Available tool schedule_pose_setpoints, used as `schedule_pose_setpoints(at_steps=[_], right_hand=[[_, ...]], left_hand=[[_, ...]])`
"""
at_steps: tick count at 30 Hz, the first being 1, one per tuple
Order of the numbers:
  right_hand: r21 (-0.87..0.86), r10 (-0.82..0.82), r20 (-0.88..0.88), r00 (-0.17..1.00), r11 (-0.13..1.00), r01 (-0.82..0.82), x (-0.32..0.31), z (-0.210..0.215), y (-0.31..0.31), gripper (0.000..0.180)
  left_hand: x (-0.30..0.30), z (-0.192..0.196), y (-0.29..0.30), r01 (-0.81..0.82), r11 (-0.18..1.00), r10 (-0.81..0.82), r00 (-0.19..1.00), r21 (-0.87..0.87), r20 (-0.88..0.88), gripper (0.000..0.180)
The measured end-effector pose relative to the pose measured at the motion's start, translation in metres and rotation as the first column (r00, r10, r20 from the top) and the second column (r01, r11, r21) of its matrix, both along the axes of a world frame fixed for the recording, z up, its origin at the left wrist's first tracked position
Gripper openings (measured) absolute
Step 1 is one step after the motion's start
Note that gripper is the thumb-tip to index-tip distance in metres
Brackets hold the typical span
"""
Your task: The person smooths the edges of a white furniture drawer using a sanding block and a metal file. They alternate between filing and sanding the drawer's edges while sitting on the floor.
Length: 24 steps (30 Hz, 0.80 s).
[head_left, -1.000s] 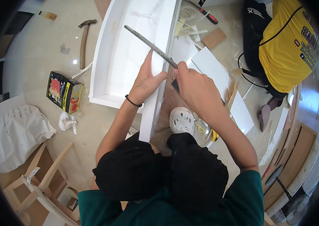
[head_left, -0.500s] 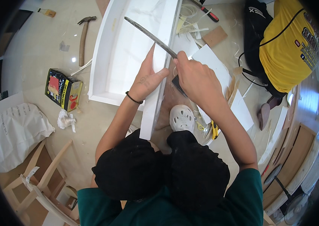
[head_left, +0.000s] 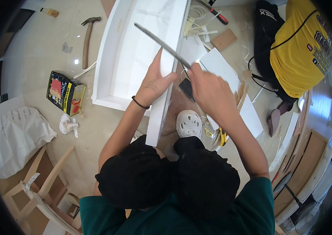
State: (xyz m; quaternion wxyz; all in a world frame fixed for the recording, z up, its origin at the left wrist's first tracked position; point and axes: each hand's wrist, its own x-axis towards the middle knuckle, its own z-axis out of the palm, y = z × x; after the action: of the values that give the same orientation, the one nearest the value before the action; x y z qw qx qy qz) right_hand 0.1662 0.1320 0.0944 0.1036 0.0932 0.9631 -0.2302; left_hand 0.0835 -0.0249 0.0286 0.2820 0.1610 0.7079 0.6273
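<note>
A white box-shaped frame [head_left: 115,58] lies on the floor in front of me. My left hand [head_left: 155,83] presses flat on its right side rail [head_left: 161,117], fingers spread. My right hand [head_left: 209,91] grips the handle end of a long grey metal file [head_left: 160,44], which slants up and to the left across the rail's top edge. A black band sits on my left wrist. My white clog [head_left: 189,123] stands just right of the rail, below my right hand.
A hammer [head_left: 86,39] and a yellow-and-black box [head_left: 65,93] lie left of the frame, with a white bag [head_left: 15,135] and wooden chair parts [head_left: 36,188] further left. White boards [head_left: 228,78] and offcuts lie right. A person in a yellow shirt [head_left: 299,51] crouches at upper right.
My right hand and the file have slid slightly down and to the right along the rail. My left hand stays pressed on the rail.
</note>
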Motion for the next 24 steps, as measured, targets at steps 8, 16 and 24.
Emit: schedule_pose_setpoints(at_steps=[8, 16, 24], right_hand=[[-0.018, -0.006, 0.023, 1.000, 1.000, 0.007, 0.013, 0.003, -0.003, 0.026], [-0.009, 0.015, 0.005, 1.000, 1.000, -0.015, 0.022, -0.002, -0.007, 0.026], [-0.001, -0.030, 0.045, 0.999, 1.000, 0.030, 0.015, -0.001, -0.017, 0.025]], left_hand=[[0.001, -0.003, -0.001, -0.020, 0.998, 0.018, 0.999, -0.054, -0.034, 0.090], [0.002, -0.003, -0.002, 0.000, 0.998, -0.003, 0.999, -0.066, -0.044, 0.089], [0.003, -0.001, 0.000, -0.003, 1.000, 0.003, 1.000, 0.003, -0.010, 0.087]])
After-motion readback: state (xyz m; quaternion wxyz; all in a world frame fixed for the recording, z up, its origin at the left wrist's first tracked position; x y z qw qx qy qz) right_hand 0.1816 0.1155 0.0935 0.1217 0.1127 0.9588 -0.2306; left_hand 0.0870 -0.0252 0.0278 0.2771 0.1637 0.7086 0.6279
